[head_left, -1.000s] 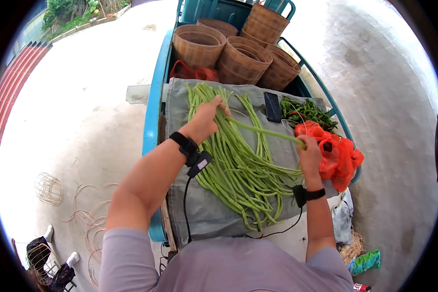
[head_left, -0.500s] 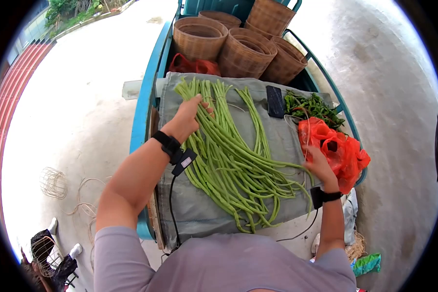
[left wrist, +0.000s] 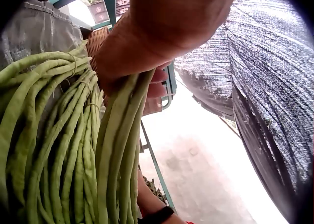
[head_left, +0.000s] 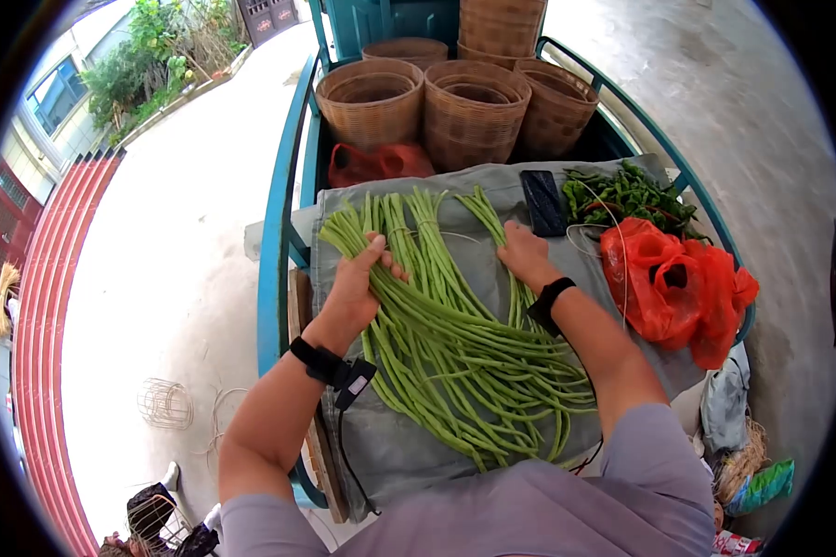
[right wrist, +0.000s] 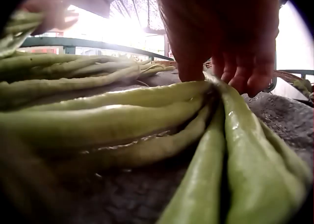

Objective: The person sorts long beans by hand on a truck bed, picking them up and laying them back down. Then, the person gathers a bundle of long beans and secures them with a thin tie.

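1. The long beans (head_left: 455, 334) lie fanned across the grey cloth (head_left: 381, 436), under both hands.
2. The left hand (head_left: 358, 278) curls round a bundle, seemingly keeping its ends together.
3. The right hand (head_left: 525, 252) pinches a few strays to the left hand's right.
4. Baskets (head_left: 372, 97) stand beyond.

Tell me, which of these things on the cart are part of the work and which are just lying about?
In the work: long beans, gripped by the left hand and pinched by the right hand; grey cloth under them.
Lying about: wicker baskets, red bags, dark phone, leafy greens.
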Demonstrator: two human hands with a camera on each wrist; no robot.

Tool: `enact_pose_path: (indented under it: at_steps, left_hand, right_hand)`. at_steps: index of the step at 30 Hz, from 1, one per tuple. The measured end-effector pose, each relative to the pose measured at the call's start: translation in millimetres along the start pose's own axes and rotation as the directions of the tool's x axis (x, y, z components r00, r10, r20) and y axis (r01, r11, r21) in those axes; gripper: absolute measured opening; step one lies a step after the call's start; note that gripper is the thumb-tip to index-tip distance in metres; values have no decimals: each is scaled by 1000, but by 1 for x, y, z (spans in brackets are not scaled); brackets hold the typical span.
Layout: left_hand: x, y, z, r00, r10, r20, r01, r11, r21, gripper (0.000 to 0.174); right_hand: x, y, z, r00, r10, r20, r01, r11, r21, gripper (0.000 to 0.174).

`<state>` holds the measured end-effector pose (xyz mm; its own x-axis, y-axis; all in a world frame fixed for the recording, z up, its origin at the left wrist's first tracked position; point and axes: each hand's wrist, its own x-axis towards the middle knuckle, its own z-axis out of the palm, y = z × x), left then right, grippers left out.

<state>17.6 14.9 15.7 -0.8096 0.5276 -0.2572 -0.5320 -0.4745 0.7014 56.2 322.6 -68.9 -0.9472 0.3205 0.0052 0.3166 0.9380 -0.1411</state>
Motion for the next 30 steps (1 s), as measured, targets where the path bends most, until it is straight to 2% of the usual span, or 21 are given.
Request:
enact_pose_path:
  at_steps: [1,4,5,6,7,10,13,16,19,22,24,30]
  left_hand:
    - [2,0,-5,999,-28,-15,28,1000,9,16]
    - [6,-3,-13,997,-74,-25,73,996,-49,14]
    - [7,-3,-15,997,-80,-20,79,994,-80,13]
    - [7,-2,-15,996,-87,-6,87,993,-78,14]
    - [5,0,-13,996,-93,8,93,993,-76,14]
    - [-2,2,-4,998,-55,39,57,998,-41,17]
    - [-4,6,0,996,-30,88,31,999,-11,19]
    - [-7,9,6,993,-30,113,27,999,30,23]
    - [-10,11,11,990,-36,133,28,998,57,29]
    - [-14,13,15,986,-27,163,20,999,48,37]
    - [-12,12,13,973,-17,230,9,999,39,41]
    - [-14,12,16,959,7,285,-20,999,41,42]
  right_hand:
    - [1,3,4,1000,-5,17,5,1000,-2,37]
    - [-3,12,6,972,-43,-232,70,992,109,33]
    - [-3,14,4,984,39,-171,27,929,369,30]
    - [-5,12,-9,990,104,-93,-28,799,601,28]
    - [-9,8,-22,989,147,0,-90,611,787,25]
    - [-40,-24,-58,995,95,30,-46,173,984,22]
    - [-78,-62,-87,1000,31,2,-3,56,998,22]
    - [-107,-95,-103,998,-62,13,-13,10,1000,23]
    - [-120,-115,-91,992,-94,-86,90,33,995,23]
    - [-127,-125,-81,989,-105,-108,118,95,988,23]
    - [-126,-130,-74,991,-102,-91,99,78,992,23]
    - [-127,-133,-74,990,-122,-76,85,72,994,23]
